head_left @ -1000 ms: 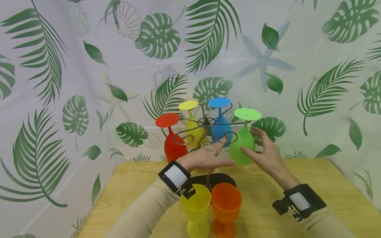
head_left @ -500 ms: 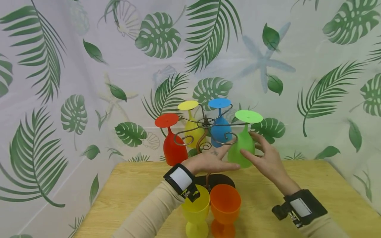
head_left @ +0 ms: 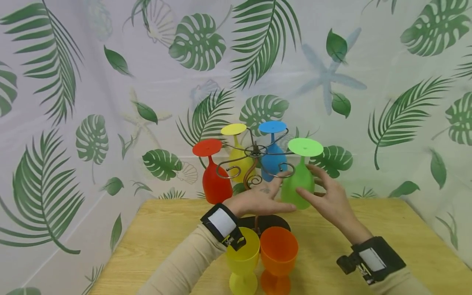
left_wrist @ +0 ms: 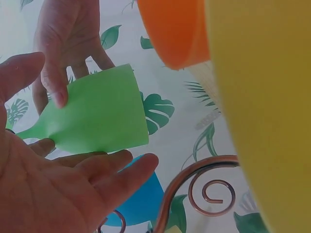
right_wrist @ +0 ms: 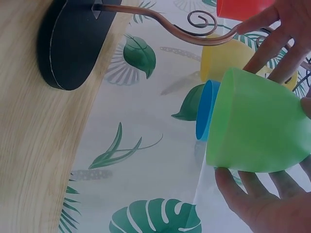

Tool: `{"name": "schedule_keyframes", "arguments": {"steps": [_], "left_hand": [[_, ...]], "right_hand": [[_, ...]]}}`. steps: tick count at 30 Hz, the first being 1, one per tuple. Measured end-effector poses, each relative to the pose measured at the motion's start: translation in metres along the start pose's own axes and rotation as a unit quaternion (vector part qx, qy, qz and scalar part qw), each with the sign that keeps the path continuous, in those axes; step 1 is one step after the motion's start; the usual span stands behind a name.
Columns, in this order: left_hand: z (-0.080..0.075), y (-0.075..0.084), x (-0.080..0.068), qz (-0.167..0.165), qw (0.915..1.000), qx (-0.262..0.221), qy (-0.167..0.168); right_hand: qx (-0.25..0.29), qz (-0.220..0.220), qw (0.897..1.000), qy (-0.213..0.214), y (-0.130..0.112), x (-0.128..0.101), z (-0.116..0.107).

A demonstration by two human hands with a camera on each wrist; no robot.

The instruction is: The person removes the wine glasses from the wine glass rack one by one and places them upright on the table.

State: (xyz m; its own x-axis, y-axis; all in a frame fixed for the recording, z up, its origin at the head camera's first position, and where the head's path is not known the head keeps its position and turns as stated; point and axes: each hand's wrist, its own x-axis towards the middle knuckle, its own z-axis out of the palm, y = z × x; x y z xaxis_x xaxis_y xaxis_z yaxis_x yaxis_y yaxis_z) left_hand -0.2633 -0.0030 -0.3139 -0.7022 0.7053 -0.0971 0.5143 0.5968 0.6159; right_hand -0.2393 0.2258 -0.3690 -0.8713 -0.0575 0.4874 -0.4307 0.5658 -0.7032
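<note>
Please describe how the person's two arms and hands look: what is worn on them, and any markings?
Both arms wear beige long sleeves. Each wrist carries a black band with a white patch and a small black device. The left hand has a small dark mark on its back; the right hand is bare.

Green goblet (head_left: pixel 297 186), orange cup (head_left: pixel 278 250), yellow cup (head_left: pixel 243 256), leaf-print backdrop (head_left: pixel 110 82)
</note>
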Motion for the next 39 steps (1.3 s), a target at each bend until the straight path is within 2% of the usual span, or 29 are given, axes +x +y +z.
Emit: {"name": "schedule_keyframes", "arguments": {"steps": [7,15,22,30,39], "left_hand": [[-0.003,-0.01,-0.007,0.042,0.9989,-0.021,0.0],[-0.002,-0.017,-0.009,0.034,0.9955,-0.085,-0.023],[-0.004,-0.017,-0.009,0.021,0.9996,-0.017,0.004],[-0.008,-0.016,-0.004,0.006,0.9985,-0.051,-0.02],[-0.004,-0.014,0.0,-0.009,0.9995,-0.03,0.007]], "right_hand": [[0.016,-0.017,1.0,-0.003,-0.004,0.002,0.008],[0.011,-0.015,1.0,-0.004,-0.006,0.006,0.017],[-0.005,-0.014,1.0,0.002,-0.006,0.013,0.021],[-0.013,-0.009,1.0,0.004,-0.009,0.019,0.021],[-0.015,-0.008,1.0,0.011,-0.006,0.023,0.024]]}}
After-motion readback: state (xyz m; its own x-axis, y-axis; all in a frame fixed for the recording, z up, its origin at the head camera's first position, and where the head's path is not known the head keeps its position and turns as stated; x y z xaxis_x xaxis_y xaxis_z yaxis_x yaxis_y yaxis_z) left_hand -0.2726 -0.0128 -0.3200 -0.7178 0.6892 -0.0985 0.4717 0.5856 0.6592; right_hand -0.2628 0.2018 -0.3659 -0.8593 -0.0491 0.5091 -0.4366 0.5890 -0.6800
